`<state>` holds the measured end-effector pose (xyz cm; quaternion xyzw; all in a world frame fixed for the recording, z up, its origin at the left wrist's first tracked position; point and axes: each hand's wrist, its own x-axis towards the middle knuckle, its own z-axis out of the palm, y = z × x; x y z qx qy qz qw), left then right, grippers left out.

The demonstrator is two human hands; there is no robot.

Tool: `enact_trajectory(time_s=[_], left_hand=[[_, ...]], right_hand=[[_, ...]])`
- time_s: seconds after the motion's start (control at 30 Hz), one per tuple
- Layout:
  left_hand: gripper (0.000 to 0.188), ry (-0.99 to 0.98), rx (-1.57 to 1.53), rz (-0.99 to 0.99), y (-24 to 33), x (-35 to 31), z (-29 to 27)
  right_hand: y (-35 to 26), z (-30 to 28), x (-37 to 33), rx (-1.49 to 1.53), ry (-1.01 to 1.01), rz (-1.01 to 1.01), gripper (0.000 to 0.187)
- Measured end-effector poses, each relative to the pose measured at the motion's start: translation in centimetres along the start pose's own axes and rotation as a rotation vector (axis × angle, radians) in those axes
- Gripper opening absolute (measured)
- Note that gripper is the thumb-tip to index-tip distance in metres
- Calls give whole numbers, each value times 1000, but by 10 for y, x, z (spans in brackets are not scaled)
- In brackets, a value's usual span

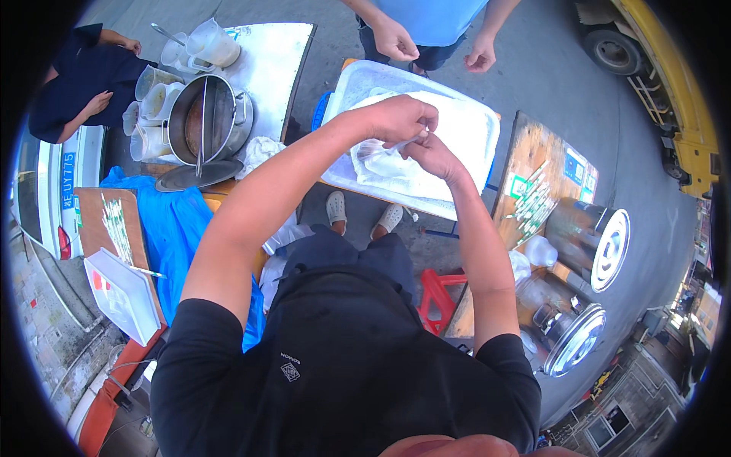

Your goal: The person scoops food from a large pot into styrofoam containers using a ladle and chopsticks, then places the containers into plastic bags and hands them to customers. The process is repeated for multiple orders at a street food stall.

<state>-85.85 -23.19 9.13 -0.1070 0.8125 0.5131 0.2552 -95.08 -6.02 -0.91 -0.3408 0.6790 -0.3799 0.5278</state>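
Observation:
Both of my hands meet over a large white tray [358, 76], in which white cloth or sheeting [457, 126] lies. My left hand [397, 120] is closed, its fingertips pinching the top of a clear plastic bag [381, 161]. Close beside it, my right hand [435, 156] is closed on the same bag's gathered upper edge. The bag hangs over the near left part of the tray with something whitish in it; what that is I cannot make out.
Across the tray stands a person in a light blue top [434, 19]. On the left table are a divided metal pot [209, 122] and several plastic jugs [215, 44]. To the right, a wooden board [521, 145] bears wrapped sticks [533, 199] and metal canisters [586, 236]. A red stool [435, 301] stands below.

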Motion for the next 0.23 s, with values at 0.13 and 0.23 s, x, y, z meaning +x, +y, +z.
enact_trajectory(time_s=[0.13, 0.23], left_hand=[[20, 208, -410, 179, -81, 36, 16], [26, 185, -824, -33, -93, 37, 25]], right_hand=[[-17, -13, 6, 18, -199, 87, 36], [-19, 1, -2, -91, -92, 62, 49]])
